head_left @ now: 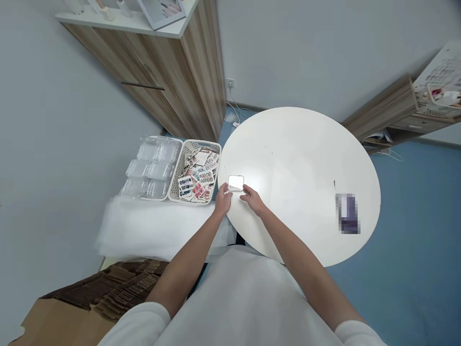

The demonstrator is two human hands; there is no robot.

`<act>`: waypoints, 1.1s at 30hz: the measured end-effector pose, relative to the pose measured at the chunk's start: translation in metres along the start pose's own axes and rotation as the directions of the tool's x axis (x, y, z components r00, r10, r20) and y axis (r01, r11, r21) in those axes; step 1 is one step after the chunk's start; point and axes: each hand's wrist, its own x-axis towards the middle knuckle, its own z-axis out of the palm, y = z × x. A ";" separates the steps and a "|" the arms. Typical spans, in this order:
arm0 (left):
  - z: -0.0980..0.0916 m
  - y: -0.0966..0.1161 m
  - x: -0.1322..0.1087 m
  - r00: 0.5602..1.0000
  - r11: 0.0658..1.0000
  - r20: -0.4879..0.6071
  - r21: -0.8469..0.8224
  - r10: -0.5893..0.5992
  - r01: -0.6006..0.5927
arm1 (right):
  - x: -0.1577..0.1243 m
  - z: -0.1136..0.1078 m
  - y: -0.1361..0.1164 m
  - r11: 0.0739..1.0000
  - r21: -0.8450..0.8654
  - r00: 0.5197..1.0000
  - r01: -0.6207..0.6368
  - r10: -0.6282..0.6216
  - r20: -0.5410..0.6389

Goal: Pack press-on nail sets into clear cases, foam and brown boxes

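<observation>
A small clear plastic box (236,183) with a white face is at the left edge of the round white table (306,158). My left hand (223,199) grips the box's left side, thumb toward me and fingers along the edge. On the opposite side, my right hand (253,200) has its fingertips at the right edge, with its thumb lower down. Whether the box rests on the tabletop or is lifted slightly, I cannot tell. Just left of my left hand stands a white basket (173,187) full of cards bearing colourful press-on nails (206,177).
Stacked clear plastic boxes (148,168) fill another container left of the basket. Nearer me lie white plastic sheeting (154,226) and an open cardboard box (72,317). A pixelated purple item (347,214) is on the table's right. Behind stands a wooden cabinet (173,72).
</observation>
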 end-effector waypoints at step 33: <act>0.178 -0.002 -0.138 0.966 0.999 0.258 0.049 0.001 -0.014 | -0.151 -0.189 0.102 0.996 -0.074 0.996 0.054 -0.059 -0.062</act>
